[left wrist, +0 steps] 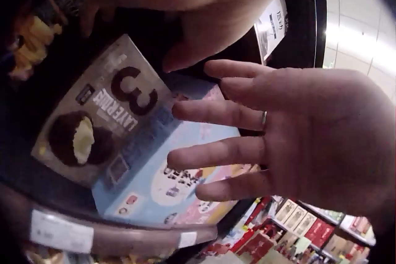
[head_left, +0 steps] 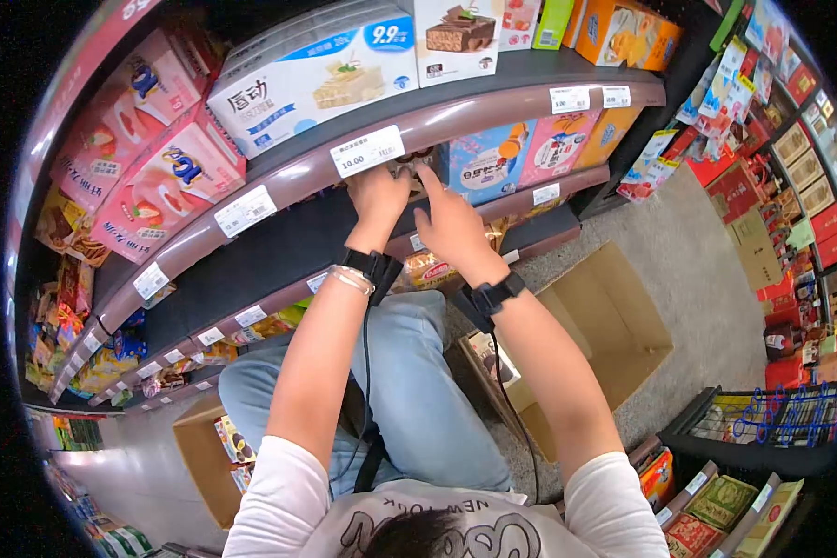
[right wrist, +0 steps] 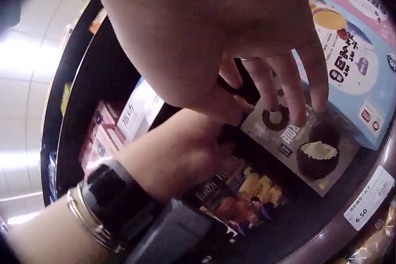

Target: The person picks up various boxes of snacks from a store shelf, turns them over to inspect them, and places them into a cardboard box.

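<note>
A grey-brown snack box [left wrist: 86, 128] with a large "3", layer lettering and a chocolate ball picture stands on the lower shelf, beside a light blue box [left wrist: 161, 171]. My right hand [right wrist: 235, 41] is over it, fingers spread and fairly straight, fingertips right at its front in the right wrist view. My left hand [left wrist: 185, 4] reaches in next to it, thumb apart from the fingers, with nothing showing between them. Below the left hand in the right wrist view is a dark pack with fries pictured [right wrist: 247, 196]. In the head view the shelf edge partly hides both hands' fingertips.
Above the hands runs a shelf lip [head_left: 298, 177] with price tags, under white cake boxes [head_left: 316, 79]. Pink boxes [head_left: 172, 181] stand at left. A large open carton [head_left: 614, 298] is on the floor at right, a smaller carton [head_left: 195, 446] at left.
</note>
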`<state>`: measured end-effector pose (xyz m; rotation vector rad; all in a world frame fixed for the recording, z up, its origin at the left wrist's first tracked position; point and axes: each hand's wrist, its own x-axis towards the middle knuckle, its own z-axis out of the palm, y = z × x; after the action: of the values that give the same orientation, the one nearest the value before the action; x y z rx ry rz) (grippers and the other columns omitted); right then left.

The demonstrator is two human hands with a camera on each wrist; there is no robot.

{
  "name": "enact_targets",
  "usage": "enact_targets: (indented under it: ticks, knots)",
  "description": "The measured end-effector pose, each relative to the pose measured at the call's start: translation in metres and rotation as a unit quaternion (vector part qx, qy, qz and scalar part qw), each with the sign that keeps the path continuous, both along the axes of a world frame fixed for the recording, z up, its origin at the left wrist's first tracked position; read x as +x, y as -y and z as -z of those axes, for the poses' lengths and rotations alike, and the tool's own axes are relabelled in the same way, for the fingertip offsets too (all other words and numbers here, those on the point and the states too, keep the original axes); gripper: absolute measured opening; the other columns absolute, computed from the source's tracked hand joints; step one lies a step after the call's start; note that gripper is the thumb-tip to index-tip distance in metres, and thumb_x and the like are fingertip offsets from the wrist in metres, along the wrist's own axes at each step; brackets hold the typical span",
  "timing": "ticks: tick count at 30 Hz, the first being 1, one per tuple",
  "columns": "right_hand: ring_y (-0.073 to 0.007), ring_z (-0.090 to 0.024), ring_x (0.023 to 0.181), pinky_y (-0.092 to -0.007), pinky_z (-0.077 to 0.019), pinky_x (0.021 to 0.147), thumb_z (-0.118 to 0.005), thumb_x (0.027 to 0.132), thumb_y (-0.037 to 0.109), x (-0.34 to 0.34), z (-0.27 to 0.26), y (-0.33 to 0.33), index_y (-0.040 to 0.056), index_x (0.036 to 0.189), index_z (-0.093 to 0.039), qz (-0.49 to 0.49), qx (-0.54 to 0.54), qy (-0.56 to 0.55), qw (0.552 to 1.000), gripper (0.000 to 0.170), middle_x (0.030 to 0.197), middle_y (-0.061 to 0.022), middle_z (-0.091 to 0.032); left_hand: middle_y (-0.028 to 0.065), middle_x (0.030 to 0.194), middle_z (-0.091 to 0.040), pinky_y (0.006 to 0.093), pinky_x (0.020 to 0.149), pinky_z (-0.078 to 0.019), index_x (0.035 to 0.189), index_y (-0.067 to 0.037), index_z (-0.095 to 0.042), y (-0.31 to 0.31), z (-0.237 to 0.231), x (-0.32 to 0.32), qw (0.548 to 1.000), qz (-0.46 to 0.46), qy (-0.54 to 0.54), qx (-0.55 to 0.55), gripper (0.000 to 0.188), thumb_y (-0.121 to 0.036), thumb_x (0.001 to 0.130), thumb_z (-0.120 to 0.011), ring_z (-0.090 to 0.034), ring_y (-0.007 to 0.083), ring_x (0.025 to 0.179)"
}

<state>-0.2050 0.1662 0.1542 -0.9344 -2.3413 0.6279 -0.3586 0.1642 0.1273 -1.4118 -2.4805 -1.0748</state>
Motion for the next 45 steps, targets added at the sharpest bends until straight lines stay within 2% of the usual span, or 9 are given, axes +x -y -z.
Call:
enact_targets:
  ticks: [7,11,16,22,25,29,32,39,45]
  knots:
    - [-0.0350,-0.064,0.074,-0.0472,-0.0519,0.060,-0.056,0.077,0.009,-0.031,0.003,-0.018,0.0112,0.137,-0.035,0.111,0.122,0.097,0.982,0.063,0.081,-0.0177,-0.062,0.0221,0.123,-0.048,0.0558,0.093,-0.0380,0.122,-0.008,-0.051,0.031,-0.003,-0.002,0.989,-0.012,-0.134,-0.066,0.055,-0.024,0.073,-0.069,-0.043,0.0435,0.117]
    - [-0.0372,-0.062,0.079,-0.0459,-0.0519,0.064,-0.059,0.077,0.011,-0.028,0.005,-0.019,0.0080,0.138,-0.032,0.121,0.101,0.072,0.985,0.067,0.090,-0.0212,-0.060,0.0244,0.110,-0.049,0.0513,0.087,-0.0422,0.115,-0.001,-0.049,0.050,0.006,-0.004,0.985,-0.009,-0.161,0.062,0.052,-0.019,0.072,-0.071,-0.047,0.0446,0.104]
    - [-0.0401,-0.061,0.086,-0.0441,-0.0516,0.069,-0.070,0.070,0.008,-0.036,0.037,-0.034,0.0054,0.136,-0.032,0.022,0.079,-0.100,0.992,0.076,0.102,-0.0236,-0.058,0.0207,0.103,-0.050,0.0453,0.082,-0.0454,0.109,-0.003,-0.048,0.062,0.011,0.000,0.991,0.044,-0.021,0.121,0.049,-0.011,0.068,-0.075,-0.052,0.0411,0.097]
    - [-0.0311,-0.064,0.077,-0.0367,-0.0511,0.066,-0.073,0.068,0.004,-0.027,0.041,-0.034,0.0077,0.132,-0.034,-0.005,-0.038,-0.131,0.991,0.075,0.113,-0.0220,-0.056,0.0161,0.106,-0.054,0.0410,0.082,-0.0473,0.112,-0.005,-0.048,0.070,0.011,0.004,0.975,0.068,0.105,0.181,0.055,-0.005,0.065,-0.077,-0.057,0.0374,0.094]
    - [-0.0395,-0.060,0.093,-0.0436,-0.0487,0.076,-0.075,0.069,0.008,-0.012,0.025,-0.027,0.0084,0.129,-0.038,-0.035,-0.084,-0.155,0.984,0.071,0.105,-0.0202,-0.060,0.0147,0.110,-0.057,0.0396,0.085,-0.0468,0.116,-0.006,-0.047,0.083,-0.004,0.010,0.964,0.092,0.145,0.201,0.059,-0.005,0.065,-0.077,-0.057,0.0347,0.100]
    - [-0.0284,-0.062,0.094,-0.0351,-0.0482,0.075,-0.080,0.065,0.016,0.017,-0.005,-0.015,0.0071,0.126,-0.043,-0.077,-0.137,-0.153,0.976,0.071,0.102,-0.0162,-0.061,0.0146,0.125,-0.049,0.0362,0.098,-0.0418,0.128,-0.005,-0.042,0.107,-0.023,0.015,0.957,0.172,0.102,0.210,0.067,-0.002,0.070,-0.075,-0.051,0.0263,0.116]
    - [-0.0253,-0.058,0.105,-0.0340,-0.0464,0.084,-0.081,0.065,0.018,0.032,0.011,-0.018,0.0035,0.127,-0.042,-0.151,-0.087,-0.216,0.961,0.074,0.110,-0.0153,-0.059,0.0140,0.133,-0.043,0.0356,0.104,-0.0360,0.133,-0.004,-0.037,0.118,-0.036,0.021,0.924,0.243,0.191,0.224,0.069,-0.004,0.074,-0.072,-0.044,0.0244,0.124]
    - [-0.0197,-0.054,0.110,-0.0338,-0.0444,0.093,-0.069,0.083,0.009,0.079,-0.003,0.033,-0.0001,0.129,-0.039,-0.178,-0.393,-0.292,0.854,0.056,0.120,-0.0156,-0.056,0.0160,0.138,-0.041,0.0359,0.103,-0.0374,0.137,-0.004,-0.033,0.137,-0.065,0.055,0.790,0.219,0.522,0.237,0.065,-0.009,0.083,-0.069,-0.043,0.0244,0.123]
    - [-0.0182,-0.057,0.105,-0.0316,-0.0468,0.089,-0.071,0.083,0.013,0.103,0.016,0.054,-0.0008,0.125,-0.042,-0.128,-0.444,-0.298,0.835,0.053,0.115,-0.0135,-0.058,0.0167,0.139,-0.040,0.0341,0.101,-0.0397,0.136,-0.004,-0.035,0.142,-0.043,0.071,0.770,0.204,0.569,0.205,0.062,-0.011,0.084,-0.068,-0.045,0.0229,0.121]
